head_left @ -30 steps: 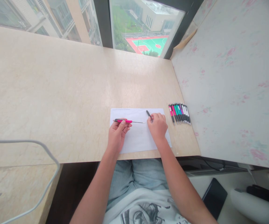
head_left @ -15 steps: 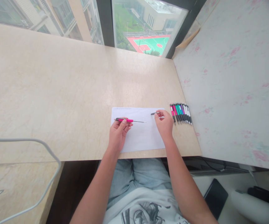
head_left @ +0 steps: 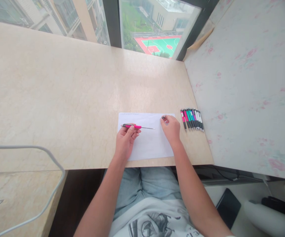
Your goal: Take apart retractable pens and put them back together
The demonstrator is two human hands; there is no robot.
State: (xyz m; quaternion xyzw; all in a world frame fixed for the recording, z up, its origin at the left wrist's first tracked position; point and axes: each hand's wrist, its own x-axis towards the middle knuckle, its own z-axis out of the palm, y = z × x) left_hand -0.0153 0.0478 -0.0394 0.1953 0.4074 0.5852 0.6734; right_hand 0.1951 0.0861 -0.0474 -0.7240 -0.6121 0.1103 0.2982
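Note:
My left hand (head_left: 127,140) is closed around a pink pen barrel (head_left: 136,126) with a black clip end. A thin refill (head_left: 147,128) sticks out bare from its right end. My right hand (head_left: 171,128) pinches a small dark pen grip (head_left: 164,117), partly hidden by the fingers. Both hands are over a white sheet of paper (head_left: 152,144) with faint writing along its top edge. The tip of the refill points toward my right hand, with a gap between them.
A row of several pens (head_left: 192,119) in pink, green, purple and white lies right of the paper. A flowered wall (head_left: 246,98) borders the desk (head_left: 83,108) on the right. A grey cable (head_left: 51,156) loops at the left, and a window (head_left: 154,29) is behind.
My right hand has moved slightly left, and the dark grip in it has turned so that less of it shows. My left hand holds the pen barrel almost still.

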